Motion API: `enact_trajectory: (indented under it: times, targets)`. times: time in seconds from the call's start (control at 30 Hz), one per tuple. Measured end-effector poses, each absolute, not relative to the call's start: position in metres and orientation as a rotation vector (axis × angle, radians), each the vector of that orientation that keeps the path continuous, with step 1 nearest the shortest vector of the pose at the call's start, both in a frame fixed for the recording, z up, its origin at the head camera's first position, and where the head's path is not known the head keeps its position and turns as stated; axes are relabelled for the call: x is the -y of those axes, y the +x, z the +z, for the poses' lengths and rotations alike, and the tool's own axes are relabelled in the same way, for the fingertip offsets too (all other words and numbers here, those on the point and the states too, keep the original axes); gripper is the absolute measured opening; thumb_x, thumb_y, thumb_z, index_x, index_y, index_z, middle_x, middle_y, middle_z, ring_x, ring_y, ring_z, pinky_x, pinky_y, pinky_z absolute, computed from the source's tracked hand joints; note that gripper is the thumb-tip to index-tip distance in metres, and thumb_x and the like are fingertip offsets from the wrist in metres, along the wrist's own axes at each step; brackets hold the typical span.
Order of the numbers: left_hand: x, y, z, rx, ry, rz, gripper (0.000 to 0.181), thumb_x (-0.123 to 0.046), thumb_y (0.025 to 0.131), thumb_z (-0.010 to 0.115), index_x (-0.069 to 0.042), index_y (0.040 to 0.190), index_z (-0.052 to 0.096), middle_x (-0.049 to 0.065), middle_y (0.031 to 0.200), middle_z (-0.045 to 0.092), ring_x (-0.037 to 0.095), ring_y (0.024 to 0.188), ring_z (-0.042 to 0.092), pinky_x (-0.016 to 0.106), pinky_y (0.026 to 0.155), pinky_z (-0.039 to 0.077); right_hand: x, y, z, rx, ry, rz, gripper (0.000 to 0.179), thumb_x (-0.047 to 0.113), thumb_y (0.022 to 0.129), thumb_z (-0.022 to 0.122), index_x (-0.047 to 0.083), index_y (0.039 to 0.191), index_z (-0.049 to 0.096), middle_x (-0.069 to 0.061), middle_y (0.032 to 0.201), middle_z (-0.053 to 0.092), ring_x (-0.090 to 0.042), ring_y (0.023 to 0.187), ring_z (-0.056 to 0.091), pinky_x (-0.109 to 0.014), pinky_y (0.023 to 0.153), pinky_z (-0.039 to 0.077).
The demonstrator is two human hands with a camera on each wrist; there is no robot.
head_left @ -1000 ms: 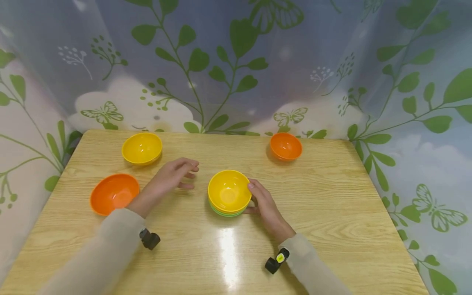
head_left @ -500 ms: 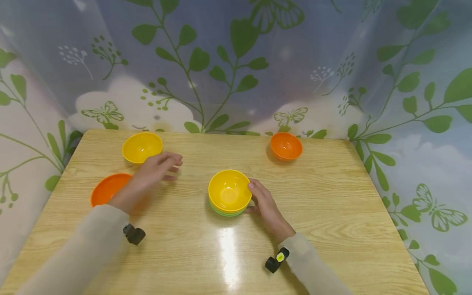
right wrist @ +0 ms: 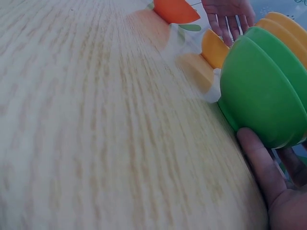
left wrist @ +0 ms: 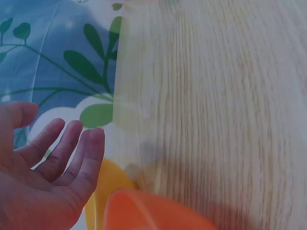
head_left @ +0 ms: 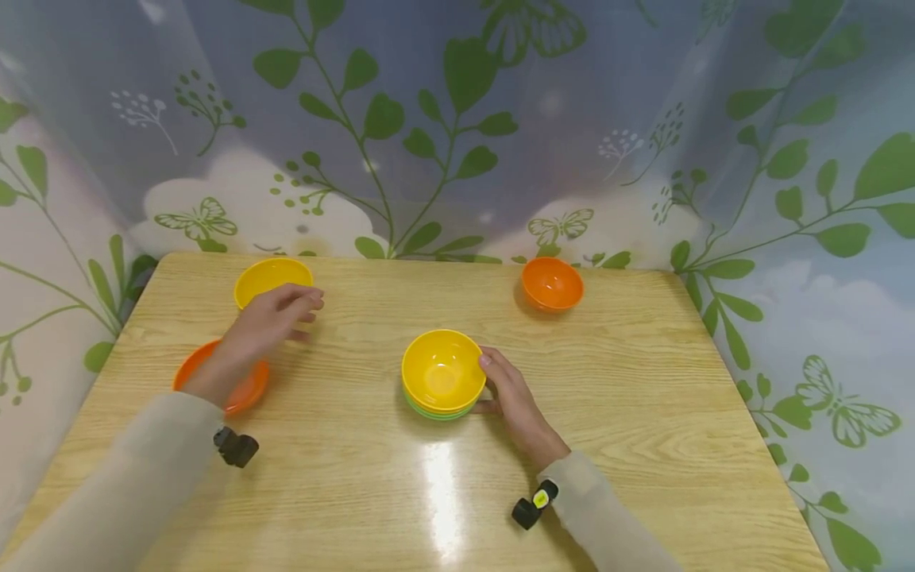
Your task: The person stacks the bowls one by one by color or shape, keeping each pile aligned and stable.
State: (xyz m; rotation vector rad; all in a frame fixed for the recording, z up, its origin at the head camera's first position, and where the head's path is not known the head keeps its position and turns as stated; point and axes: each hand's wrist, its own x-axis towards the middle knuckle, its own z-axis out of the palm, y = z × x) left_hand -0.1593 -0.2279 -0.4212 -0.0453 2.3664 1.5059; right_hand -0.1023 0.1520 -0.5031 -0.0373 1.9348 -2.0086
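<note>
Near the middle of the table, a yellow bowl [head_left: 443, 370] is stacked on green bowls [right wrist: 261, 91]. My right hand [head_left: 516, 401] grips this stack from its right side, with one fingertip at the yellow rim and another low against the green bowl. At the left, my left hand [head_left: 268, 322] hovers with fingers loosely spread and holds nothing. In the head view it partly covers another yellow bowl [head_left: 268, 276] behind it. An orange bowl [head_left: 246, 391] lies below the left wrist, partly hidden by the forearm.
Another orange bowl [head_left: 552, 284] stands at the back right of the wooden table [head_left: 643, 397]. A curtain [head_left: 400, 159] with leaves and butterflies hangs along the back edge and both sides.
My left hand has moved left and slightly back, from beside the stack to in front of the back-left yellow bowl. The right hand and the stack stay in place.
</note>
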Motion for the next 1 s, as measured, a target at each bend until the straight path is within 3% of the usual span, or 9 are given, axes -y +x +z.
enact_trajectory:
  times: [0.37,0.6,0.83,1.0]
  targets:
    - [0.251,-0.167,-0.418,-2.444,-0.154,1.437,0.066,-0.053,0.114,0.05,-0.007,0.162,0.048,0.019,0.16,0.052,0.038,0.141,0.054,0.047,0.108,0.062,-0.153,-0.103,-0.505,-1.929,-0.047,-2.014,0.054,0.047,0.116,0.042,0.011,0.155,0.055,-0.012,0.155,0.058,-0.022,0.132,0.063,-0.042,0.089,0.069]
    - [0.266,-0.168,-0.417,-2.52,-0.16,1.378,0.068,-0.053,0.115,0.047,-0.005,0.162,0.047,0.022,0.161,0.049,0.04,0.141,0.054,0.043,0.104,0.064,-0.154,-0.103,-0.506,-1.94,-0.048,-2.005,0.056,0.049,0.116,0.043,0.012,0.155,0.055,-0.011,0.157,0.057,-0.025,0.137,0.061,-0.043,0.091,0.069]
    - [0.276,-0.166,-0.415,-2.595,-0.188,1.312,0.065,-0.05,0.116,0.043,-0.002,0.16,0.047,0.028,0.16,0.048,0.045,0.14,0.055,0.06,0.112,0.056,-0.154,-0.104,-0.508,-1.934,-0.051,-2.01,0.056,0.049,0.115,0.043,0.012,0.155,0.055,-0.011,0.157,0.057,-0.024,0.135,0.061,-0.043,0.09,0.069]
    - [0.285,-0.165,-0.416,-2.59,-0.22,1.309,0.067,-0.052,0.116,0.042,-0.002,0.161,0.045,0.03,0.16,0.047,0.048,0.137,0.057,0.063,0.114,0.054,-0.154,-0.103,-0.507,-1.926,-0.054,-2.02,0.055,0.048,0.116,0.043,0.011,0.155,0.055,-0.012,0.155,0.057,-0.02,0.13,0.063,-0.042,0.088,0.069]
